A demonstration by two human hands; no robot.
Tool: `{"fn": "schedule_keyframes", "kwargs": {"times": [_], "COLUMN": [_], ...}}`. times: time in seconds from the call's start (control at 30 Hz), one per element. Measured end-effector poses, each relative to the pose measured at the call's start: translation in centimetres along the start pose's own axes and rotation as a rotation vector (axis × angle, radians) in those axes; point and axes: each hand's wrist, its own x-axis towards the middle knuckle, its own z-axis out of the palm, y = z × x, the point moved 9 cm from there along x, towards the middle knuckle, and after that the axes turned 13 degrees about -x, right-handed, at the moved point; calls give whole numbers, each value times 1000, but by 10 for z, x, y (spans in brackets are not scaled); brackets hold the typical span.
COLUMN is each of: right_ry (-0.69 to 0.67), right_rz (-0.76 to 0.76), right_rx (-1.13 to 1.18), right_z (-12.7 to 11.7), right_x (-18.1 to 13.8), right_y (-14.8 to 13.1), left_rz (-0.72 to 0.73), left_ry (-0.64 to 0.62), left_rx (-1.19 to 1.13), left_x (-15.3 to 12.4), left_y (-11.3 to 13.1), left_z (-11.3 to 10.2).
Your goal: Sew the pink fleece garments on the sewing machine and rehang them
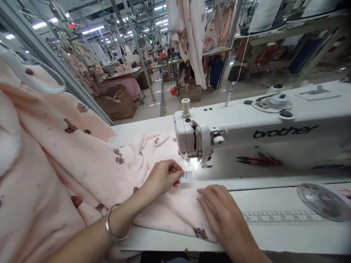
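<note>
My left hand point(166, 175), with a bangle at the wrist, pinches a small white label point(187, 177) with dark print between thumb and fingers. Under it lies pink fleece fabric point(175, 212) with brown bear prints, spread over the machine bed. My right hand point(219, 204) rests on the fabric's right edge, fingers stretched out and nothing in them. Just beyond the label stands the needle and presser foot point(196, 162) of a white sewing machine point(189, 135), its lamp lit. Whether the label touches the fabric, I cannot tell.
Red-handled thread snips point(257, 161) lie under the machine arm. A clear round dish point(323, 202) sits at the right, near a printed ruler scale point(274, 218). More of the pink fabric hangs at the left by a metal post point(68, 73). A cardboard box point(116, 102) stands behind.
</note>
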Motion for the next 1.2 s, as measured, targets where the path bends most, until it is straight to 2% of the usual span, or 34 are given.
{"fn": "schedule_keyframes", "kwargs": {"times": [0.1,0.23,0.43,0.7,1.2], "right_ry": [-14,20,68,-39,-73], "right_rz": [-132,-113,-162,-107,-101], "right_rx": [-181,-150,-270,-295,-298], "right_z": [17,16,17,28,34], "right_x": [-12,-4,7,3,0], "right_y": [-5,-2,-4,1,5], "left_rz": [-60,-57,-60,-76,-86], "left_ry": [-4,1,17,28,32], "left_rx": [-26,-78,-45,7,-9], "left_x": [23,26,25,28,27], "left_y": [-25,-38,-42,-44,-46], "left_z": [7,15,21,20,20]}}
